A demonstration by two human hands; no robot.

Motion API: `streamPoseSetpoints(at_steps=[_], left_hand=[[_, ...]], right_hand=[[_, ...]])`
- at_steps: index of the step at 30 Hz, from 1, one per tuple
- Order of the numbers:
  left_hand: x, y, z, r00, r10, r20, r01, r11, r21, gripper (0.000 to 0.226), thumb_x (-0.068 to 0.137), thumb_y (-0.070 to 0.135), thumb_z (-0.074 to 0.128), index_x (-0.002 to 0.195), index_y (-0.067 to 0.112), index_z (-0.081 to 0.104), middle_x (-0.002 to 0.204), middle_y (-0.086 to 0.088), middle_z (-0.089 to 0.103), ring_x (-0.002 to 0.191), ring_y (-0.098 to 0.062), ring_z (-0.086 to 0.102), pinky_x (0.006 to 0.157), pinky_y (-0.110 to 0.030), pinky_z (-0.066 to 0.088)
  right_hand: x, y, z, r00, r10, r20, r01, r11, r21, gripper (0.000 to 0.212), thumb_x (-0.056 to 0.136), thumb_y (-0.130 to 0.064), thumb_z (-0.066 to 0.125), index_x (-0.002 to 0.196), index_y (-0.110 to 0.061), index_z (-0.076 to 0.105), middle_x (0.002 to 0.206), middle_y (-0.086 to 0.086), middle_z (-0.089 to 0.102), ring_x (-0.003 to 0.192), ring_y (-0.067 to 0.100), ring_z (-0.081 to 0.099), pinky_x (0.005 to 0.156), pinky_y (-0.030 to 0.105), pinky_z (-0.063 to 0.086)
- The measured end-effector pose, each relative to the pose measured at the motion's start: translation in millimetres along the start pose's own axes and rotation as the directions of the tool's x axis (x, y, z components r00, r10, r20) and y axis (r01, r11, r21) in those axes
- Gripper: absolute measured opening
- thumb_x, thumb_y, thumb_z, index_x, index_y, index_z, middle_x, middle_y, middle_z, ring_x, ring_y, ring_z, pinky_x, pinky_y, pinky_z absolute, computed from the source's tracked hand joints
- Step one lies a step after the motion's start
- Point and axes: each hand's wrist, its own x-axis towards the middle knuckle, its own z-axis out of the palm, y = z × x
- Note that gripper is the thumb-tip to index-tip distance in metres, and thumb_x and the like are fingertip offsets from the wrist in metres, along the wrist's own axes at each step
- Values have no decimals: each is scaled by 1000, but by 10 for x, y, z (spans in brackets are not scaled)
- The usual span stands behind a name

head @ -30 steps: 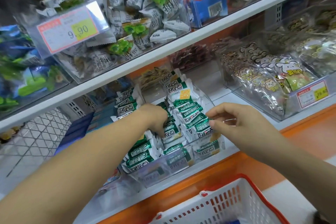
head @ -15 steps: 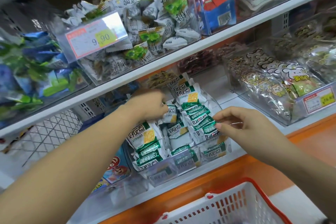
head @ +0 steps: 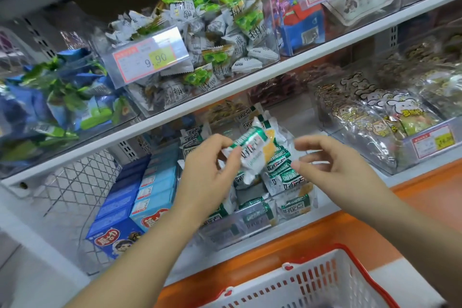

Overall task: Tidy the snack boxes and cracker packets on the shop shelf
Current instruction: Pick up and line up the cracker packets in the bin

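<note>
My left hand (head: pixel 210 172) pinches a white and green cracker packet (head: pixel 252 150) and holds it lifted above a clear plastic bin (head: pixel 252 227) on the lower shelf. That bin holds several more of the same cracker packets (head: pixel 282 172), some stacked, some loose. My right hand (head: pixel 332 162) hovers just right of the lifted packet with fingers loosely curled and nothing in them. Blue snack boxes (head: pixel 140 197) stand in rows to the left of the bin.
A clear bin of bagged snacks (head: pixel 370 122) sits right of the crackers. Bins of wrapped sweets (head: pixel 200 40) and blue packets (head: pixel 62 102) fill the upper shelf (head: pixel 312 57). A white basket with a red rim (head: pixel 325 280) is below, in front of the orange shelf edge.
My left hand has lifted one cracker packet out of the bin and up. My right hand let go of the stacked packets and rose slightly. The view has tilted upward.
</note>
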Motion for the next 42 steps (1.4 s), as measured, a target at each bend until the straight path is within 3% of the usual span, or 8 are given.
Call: streamPoseSetpoints(at_steps=[6, 12, 17, 23, 31, 34, 37, 42], left_hand=[[-112, 168, 14, 989, 95, 117, -77, 986, -147, 7, 89, 38, 55, 86, 42, 50, 69, 17, 58, 65, 0, 54, 59, -8, 35], [-118, 197, -9, 997, -30, 71, 56, 919, -390, 28, 83, 5, 68, 88, 31, 60, 78, 22, 64, 73, 3, 61, 70, -10, 45], [-129, 218, -13, 996, 85, -20, -85, 904, -420, 11, 80, 17, 66, 80, 27, 61, 81, 19, 65, 77, -2, 62, 72, -15, 47], [-112, 147, -57, 998, -20, -61, -8, 900, -435, 24, 81, 17, 66, 80, 40, 64, 87, 16, 67, 83, -7, 62, 75, -21, 48], [-125, 156, -38, 991, -126, -51, 85, 868, -489, 29, 84, 4, 63, 80, 32, 64, 85, 13, 67, 81, -8, 64, 78, -25, 53], [-131, 262, 0, 978, -202, 46, 195, 819, -539, 7, 89, 28, 61, 84, 33, 63, 83, 2, 67, 80, -14, 63, 76, -29, 54], [-151, 354, 40, 902, -272, 334, 427, 663, -615, 30, 82, 35, 55, 105, 18, 63, 100, -6, 70, 89, -18, 66, 76, -27, 55], [-118, 405, 35, 734, -357, 577, 679, 373, -633, 44, 72, 29, 61, 113, 14, 63, 100, -8, 68, 59, -9, 65, 58, -17, 55]], right_hand=[[-77, -111, 52, 993, -106, 58, 98, 988, 120, 38, 81, -16, 70, 110, -36, 55, 97, -18, 67, 90, -5, 61, 79, 18, 51], [-117, -149, 31, 986, -155, 54, 144, 975, 172, 27, 79, -9, 71, 95, -22, 54, 82, -20, 67, 79, -2, 63, 70, 12, 48], [-120, -167, 21, 986, -165, 33, 157, 972, 173, 28, 77, -6, 71, 93, -20, 53, 82, -14, 68, 83, 5, 65, 77, 18, 51], [-99, -211, -31, 972, -231, -40, 234, 964, 129, 16, 76, -18, 72, 84, -30, 67, 95, -18, 71, 98, 5, 65, 96, 35, 49], [-142, -313, -21, 959, -265, -99, 274, 956, 101, 12, 67, -33, 67, 70, -22, 65, 80, -9, 71, 81, 4, 67, 79, 19, 52], [-131, -309, -18, 971, -192, -145, 210, 969, 129, 22, 71, -37, 65, 74, -15, 62, 70, 5, 65, 66, 9, 61, 64, 15, 48], [-111, -292, -20, 986, -77, -145, 101, 981, 168, 17, 85, -26, 62, 82, -10, 60, 69, 20, 57, 58, 15, 51, 50, 14, 44], [-81, -205, -11, 990, 117, -84, -87, 950, 299, 17, 91, -23, 57, 87, -6, 58, 47, -7, 50, 41, 4, 41, 45, 15, 36]])
